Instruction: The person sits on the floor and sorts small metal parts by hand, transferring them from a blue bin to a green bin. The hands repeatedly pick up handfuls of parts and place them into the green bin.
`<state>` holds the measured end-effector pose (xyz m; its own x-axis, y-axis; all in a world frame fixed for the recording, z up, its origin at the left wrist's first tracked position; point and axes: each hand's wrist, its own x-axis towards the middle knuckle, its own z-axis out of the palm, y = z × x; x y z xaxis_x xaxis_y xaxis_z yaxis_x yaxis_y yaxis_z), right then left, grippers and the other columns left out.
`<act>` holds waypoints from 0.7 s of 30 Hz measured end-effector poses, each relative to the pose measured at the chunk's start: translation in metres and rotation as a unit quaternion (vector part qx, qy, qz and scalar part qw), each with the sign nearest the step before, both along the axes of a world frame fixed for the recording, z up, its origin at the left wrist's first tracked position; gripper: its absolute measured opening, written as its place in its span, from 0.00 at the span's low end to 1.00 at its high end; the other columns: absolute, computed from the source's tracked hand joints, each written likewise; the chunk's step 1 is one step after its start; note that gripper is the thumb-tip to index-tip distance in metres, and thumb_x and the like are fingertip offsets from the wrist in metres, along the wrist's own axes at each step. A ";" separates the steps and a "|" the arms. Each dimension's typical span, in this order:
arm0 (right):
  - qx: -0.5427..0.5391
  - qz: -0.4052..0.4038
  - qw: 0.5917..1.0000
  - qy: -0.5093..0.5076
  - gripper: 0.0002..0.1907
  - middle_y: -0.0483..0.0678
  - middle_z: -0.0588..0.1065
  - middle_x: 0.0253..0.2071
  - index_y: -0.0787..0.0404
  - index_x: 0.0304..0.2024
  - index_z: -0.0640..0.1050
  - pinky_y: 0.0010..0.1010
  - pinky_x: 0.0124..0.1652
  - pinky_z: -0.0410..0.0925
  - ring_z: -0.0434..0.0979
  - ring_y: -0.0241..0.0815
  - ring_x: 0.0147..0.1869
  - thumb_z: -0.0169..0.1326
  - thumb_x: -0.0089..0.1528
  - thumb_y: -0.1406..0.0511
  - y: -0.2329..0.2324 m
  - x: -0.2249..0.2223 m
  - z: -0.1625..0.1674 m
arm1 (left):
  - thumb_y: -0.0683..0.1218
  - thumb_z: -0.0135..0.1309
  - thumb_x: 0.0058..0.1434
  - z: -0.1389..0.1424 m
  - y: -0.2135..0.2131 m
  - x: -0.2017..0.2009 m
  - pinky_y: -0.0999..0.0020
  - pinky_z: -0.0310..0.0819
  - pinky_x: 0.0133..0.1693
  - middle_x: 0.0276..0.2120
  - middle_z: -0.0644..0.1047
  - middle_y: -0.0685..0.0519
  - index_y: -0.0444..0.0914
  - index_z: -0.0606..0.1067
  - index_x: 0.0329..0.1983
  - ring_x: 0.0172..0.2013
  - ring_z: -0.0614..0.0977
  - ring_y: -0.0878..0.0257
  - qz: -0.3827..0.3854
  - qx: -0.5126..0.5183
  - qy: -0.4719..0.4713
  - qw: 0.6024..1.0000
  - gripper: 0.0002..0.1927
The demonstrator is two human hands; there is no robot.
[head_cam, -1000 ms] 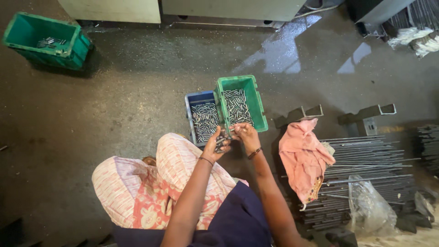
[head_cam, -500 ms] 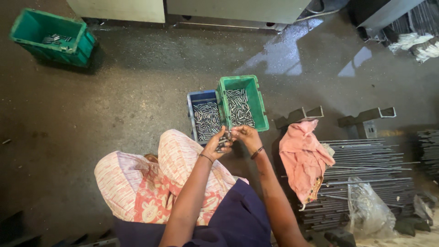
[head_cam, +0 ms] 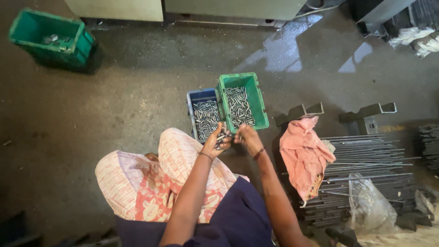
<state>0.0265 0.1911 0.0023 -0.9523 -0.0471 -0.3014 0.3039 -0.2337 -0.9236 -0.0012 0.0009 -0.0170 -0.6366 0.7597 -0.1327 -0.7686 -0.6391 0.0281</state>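
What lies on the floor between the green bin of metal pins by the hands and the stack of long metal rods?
In the head view, a pink cloth draped over the rods, and a grey metal bracket beside the green bin.

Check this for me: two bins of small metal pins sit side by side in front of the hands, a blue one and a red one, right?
Not quite. In the head view the bin beside the blue bin is green, not red. Both do hold small metal pins, in front of the left hand and right hand.
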 end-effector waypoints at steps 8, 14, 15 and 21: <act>-0.017 -0.040 0.998 -0.038 0.11 0.47 0.77 0.41 0.65 0.49 0.77 0.23 0.37 0.73 0.77 0.33 0.41 0.53 0.70 0.63 -0.012 0.011 -0.014 | 0.62 0.48 0.72 0.009 -0.001 0.005 0.79 0.59 0.17 0.32 0.72 0.51 0.40 0.70 0.40 0.24 0.72 0.66 0.026 -0.040 -0.019 0.999 0.20; -0.038 -0.104 0.994 -0.015 0.08 0.50 0.77 0.35 0.63 0.43 0.73 0.26 0.32 0.72 0.77 0.37 0.34 0.53 0.70 0.64 -0.009 0.001 -0.005 | 0.63 0.47 0.74 0.001 0.001 0.003 0.78 0.59 0.17 0.27 0.70 0.53 0.37 0.71 0.39 0.23 0.71 0.67 0.003 -0.057 -0.013 0.998 0.24; 0.002 -0.076 0.997 0.001 0.08 0.49 0.76 0.35 0.65 0.45 0.75 0.25 0.31 0.71 0.75 0.35 0.33 0.53 0.70 0.65 -0.007 0.000 -0.004 | 0.64 0.47 0.75 -0.001 0.002 0.003 0.78 0.59 0.17 0.26 0.70 0.53 0.35 0.71 0.38 0.23 0.71 0.67 -0.004 -0.052 -0.003 0.999 0.26; 0.065 0.040 0.997 0.024 0.13 0.47 0.78 0.39 0.67 0.52 0.77 0.23 0.35 0.73 0.76 0.31 0.37 0.55 0.68 0.66 -0.006 -0.002 0.000 | 0.65 0.47 0.71 -0.003 0.002 0.002 0.79 0.58 0.16 0.29 0.75 0.49 0.33 0.73 0.39 0.21 0.71 0.69 -0.009 -0.133 -0.013 0.991 0.29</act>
<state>0.0242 0.1855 0.0027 -0.9608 -0.0868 -0.2633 0.2706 -0.0869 -0.9588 0.0012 0.0028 -0.0204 -0.6169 0.7068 -0.3462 -0.7826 -0.5977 0.1742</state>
